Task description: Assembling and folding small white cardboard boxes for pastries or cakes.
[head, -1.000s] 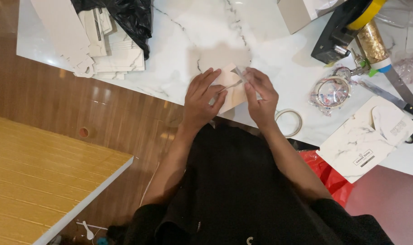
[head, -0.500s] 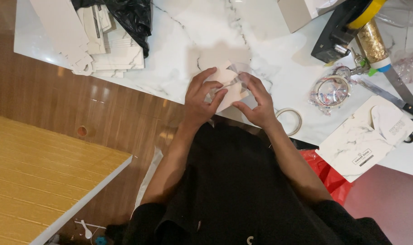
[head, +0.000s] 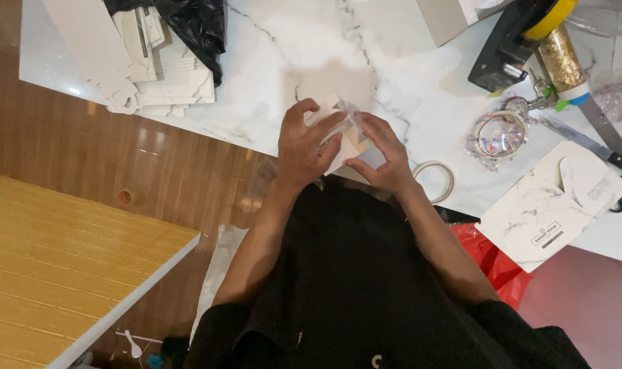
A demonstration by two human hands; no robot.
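Hidden: the small white card piece (head: 344, 137) at centre frame is mostly covered by both hands, so its full shape is hard to make out; a clear film strip on its top edge is barely visible.
Left hand: the left hand (head: 309, 147) is closed on the near left side of the card piece, thumb across its top face.
Right hand: the right hand (head: 385, 154) pinches the card piece from the right, fingers bent over its upper edge.
Place of the card piece: held just above the near edge of the white marble counter (head: 270, 75), centre of the frame.
Cut off: the black bag (head: 191, 24) and the stack of flat white card blanks (head: 143, 68) run out of the upper left of the frame; the grey box (head: 451, 17) is cut by the top edge.
Upper right: a black tape dispenser (head: 506, 51) with a yellow roll, and a gold glitter tube (head: 562, 63) beside it, both partly out of view.
Right edge: scissors (head: 608, 147) with only the blades and part of the handle showing.
Packages: a flat marble-print box (head: 550, 205) with a small dark label lies at lower right, overhanging the counter edge.
Rolls: a clear tape roll (head: 497, 134) sits right of centre; a plain white ring of tape (head: 435, 179) lies just beside the right wrist.
Below: a red bag (head: 485, 256) shows under the counter, mostly hidden by the black sleeve.
Lower left: a yellow slatted board (head: 58, 253).
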